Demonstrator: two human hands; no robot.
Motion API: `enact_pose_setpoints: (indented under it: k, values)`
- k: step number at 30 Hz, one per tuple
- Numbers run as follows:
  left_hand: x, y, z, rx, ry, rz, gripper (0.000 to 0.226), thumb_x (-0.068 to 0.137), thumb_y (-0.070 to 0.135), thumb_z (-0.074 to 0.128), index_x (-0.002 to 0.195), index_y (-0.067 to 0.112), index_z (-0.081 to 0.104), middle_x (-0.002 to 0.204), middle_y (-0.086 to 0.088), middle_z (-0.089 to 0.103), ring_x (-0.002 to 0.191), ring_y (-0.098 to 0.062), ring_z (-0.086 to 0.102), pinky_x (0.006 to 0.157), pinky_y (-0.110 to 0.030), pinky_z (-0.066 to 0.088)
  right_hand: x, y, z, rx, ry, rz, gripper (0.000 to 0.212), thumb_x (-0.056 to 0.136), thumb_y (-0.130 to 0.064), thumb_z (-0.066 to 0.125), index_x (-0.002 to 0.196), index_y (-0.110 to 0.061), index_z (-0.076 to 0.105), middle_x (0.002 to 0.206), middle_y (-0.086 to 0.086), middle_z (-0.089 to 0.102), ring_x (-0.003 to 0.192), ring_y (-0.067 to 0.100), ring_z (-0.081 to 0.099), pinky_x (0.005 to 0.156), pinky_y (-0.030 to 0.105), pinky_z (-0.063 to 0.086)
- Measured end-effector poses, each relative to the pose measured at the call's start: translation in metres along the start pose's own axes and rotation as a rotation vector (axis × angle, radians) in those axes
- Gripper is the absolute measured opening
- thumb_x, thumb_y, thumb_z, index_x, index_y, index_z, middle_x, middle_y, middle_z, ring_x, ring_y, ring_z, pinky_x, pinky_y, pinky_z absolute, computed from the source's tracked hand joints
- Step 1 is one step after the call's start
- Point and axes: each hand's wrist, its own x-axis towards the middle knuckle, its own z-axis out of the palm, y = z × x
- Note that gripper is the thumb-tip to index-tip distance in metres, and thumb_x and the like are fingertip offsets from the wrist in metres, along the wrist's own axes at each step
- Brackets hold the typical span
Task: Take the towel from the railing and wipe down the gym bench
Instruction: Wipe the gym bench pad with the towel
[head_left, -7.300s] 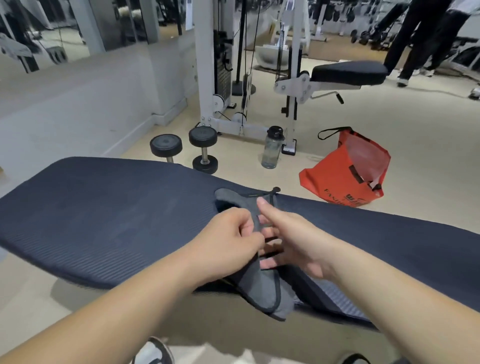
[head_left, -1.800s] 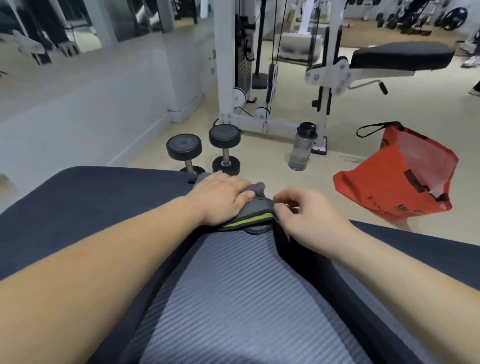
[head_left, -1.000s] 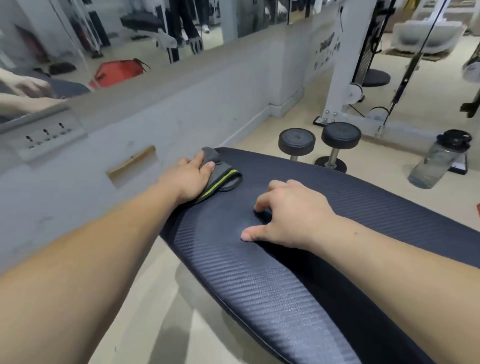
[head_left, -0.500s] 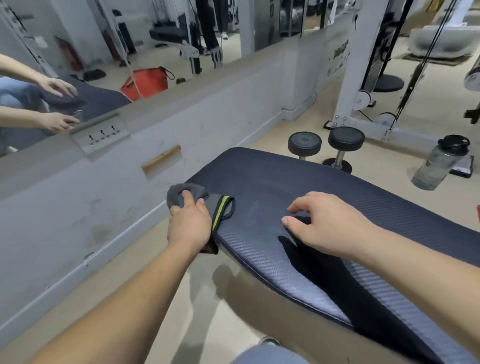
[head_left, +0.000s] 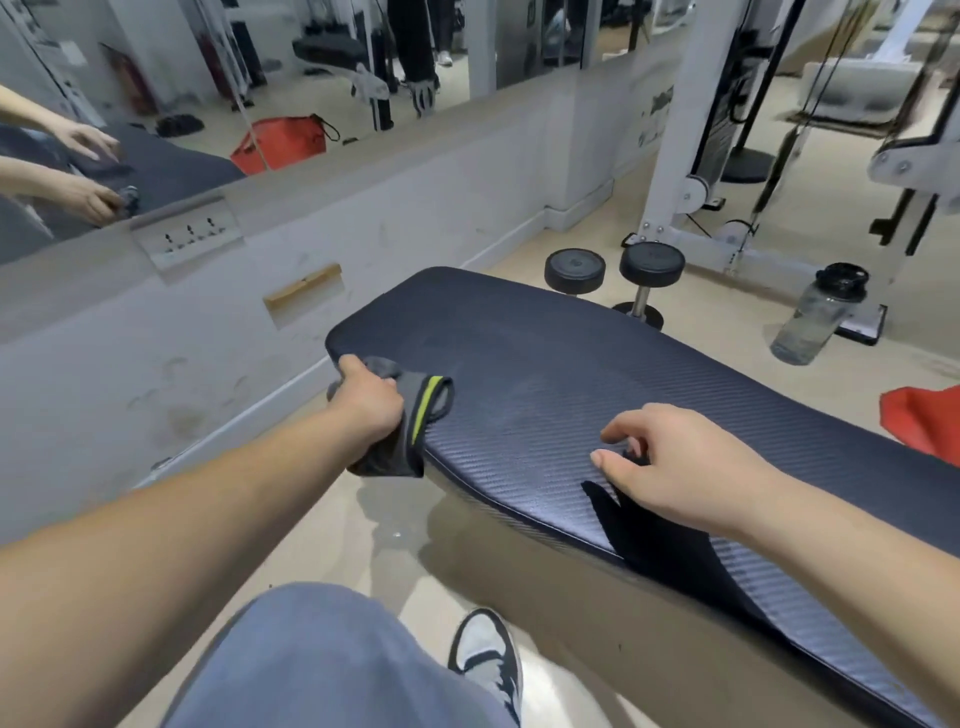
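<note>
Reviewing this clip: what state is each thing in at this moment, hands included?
left hand: grips the towel.
towel: bunched, draped over the edge of the bench.
right hand: holds nothing, fingertips on the bench.
bottle: upright on the floor, lid on.
dumbbells: standing on end on the floor.
red bag: on the floor, mostly out of frame.

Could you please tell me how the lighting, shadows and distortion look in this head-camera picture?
Head view: wide-angle lens bows the gym bench and wall; right hand casts a hard dark shadow on it; soft sheen near the towel; mirror reflections slightly blurred.
</note>
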Motion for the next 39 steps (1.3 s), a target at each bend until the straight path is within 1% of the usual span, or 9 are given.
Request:
enact_pose_setpoints:
  k: [5,12,14,16,21,28,32,36,39]
  values:
    - [-0.029,0.013,0.018,0.051,-0.026,-0.088,0.064,0.102,0.033,0.049,0.149,0.006,0.015,0.149,-0.025,0.042,0.131,-0.045,0.048,0.110,-0.052,0.044,-0.051,0.046,-0.018,-0.053,-0.095,0.050,0.031,0.093,-0.058,0.059,0.079,-0.030,0.063,0.074,-0.015,0.065,0.072,-0.001,0.058,0.078,0.037,0.056]
    - [-0.147,0.019,0.069,-0.169,-0.031,-0.157,0.043,0.102,0.039,0.050,0.131,0.015,0.030,0.139,-0.019,0.050,0.126,-0.039,0.050,0.107,-0.048,0.045,-0.098,0.099,-0.012,0.005,-0.014,0.068,0.038,0.094,-0.056,0.059,0.077,-0.022,0.062,0.073,-0.010,0.067,0.073,0.007,0.061,0.073,0.040,0.057]
    - [-0.204,0.028,0.094,-0.328,-0.031,-0.164,0.023,0.109,0.032,0.045,0.119,0.016,0.032,0.118,-0.011,0.054,0.114,-0.027,0.049,0.090,-0.031,0.043,-0.104,0.107,-0.014,0.022,-0.020,0.057,0.038,0.094,-0.055,0.060,0.077,-0.021,0.063,0.073,-0.010,0.067,0.076,0.011,0.063,0.076,0.040,0.057]
    - [-0.257,0.040,0.133,-0.350,-0.077,-0.105,0.024,0.108,0.027,0.048,0.121,0.011,0.037,0.114,-0.012,0.056,0.105,-0.026,0.051,0.077,-0.030,0.037,-0.107,0.116,-0.015,0.032,-0.018,0.048,0.039,0.093,-0.054,0.061,0.074,-0.020,0.063,0.072,-0.008,0.067,0.078,0.015,0.064,0.077,0.041,0.057]
    - [-0.346,0.064,0.211,-0.356,-0.156,-0.028,0.031,0.103,0.030,0.056,0.122,0.015,0.037,0.132,-0.021,0.045,0.103,-0.034,0.053,0.097,-0.038,0.042,-0.118,0.134,-0.028,0.022,-0.037,0.083,0.046,0.094,-0.051,0.063,0.064,-0.017,0.056,0.062,-0.005,0.059,0.065,0.015,0.056,0.069,0.037,0.051]
    - [-0.294,0.038,0.164,-0.392,-0.018,0.016,0.036,0.103,0.028,0.056,0.127,0.006,0.040,0.120,-0.019,0.061,0.106,-0.035,0.059,0.089,-0.036,0.042,-0.136,0.156,-0.047,0.120,-0.072,0.140,0.044,0.097,-0.048,0.062,0.079,-0.008,0.070,0.075,0.003,0.078,0.056,0.012,0.065,0.076,0.032,0.058]
    - [-0.270,0.040,0.160,-0.480,0.061,-0.126,0.036,0.096,0.044,0.054,0.115,0.023,0.031,0.128,-0.020,0.055,0.102,-0.037,0.060,0.099,-0.047,0.050,-0.146,0.154,-0.051,0.110,-0.120,0.121,0.041,0.097,-0.049,0.062,0.069,-0.018,0.062,0.078,0.005,0.080,0.055,0.011,0.064,0.078,0.034,0.059]
    - [-0.324,0.060,0.191,-0.477,-0.037,-0.116,0.035,0.100,0.035,0.058,0.115,0.017,0.032,0.128,-0.019,0.051,0.099,-0.036,0.057,0.095,-0.038,0.044,-0.157,0.154,-0.048,0.131,-0.092,0.133,0.032,0.090,-0.053,0.070,0.092,-0.022,0.067,0.080,-0.006,0.072,0.074,0.016,0.066,0.073,0.031,0.051]
    - [-0.376,0.071,0.223,-0.431,-0.196,-0.058,0.036,0.101,0.034,0.059,0.118,0.015,0.034,0.126,-0.015,0.053,0.100,-0.032,0.056,0.090,-0.036,0.044,-0.168,0.157,-0.040,0.118,-0.127,0.156,0.074,0.078,-0.062,0.078,0.139,-0.025,0.056,0.102,-0.012,0.056,0.097,0.015,0.056,0.084,0.028,0.042]
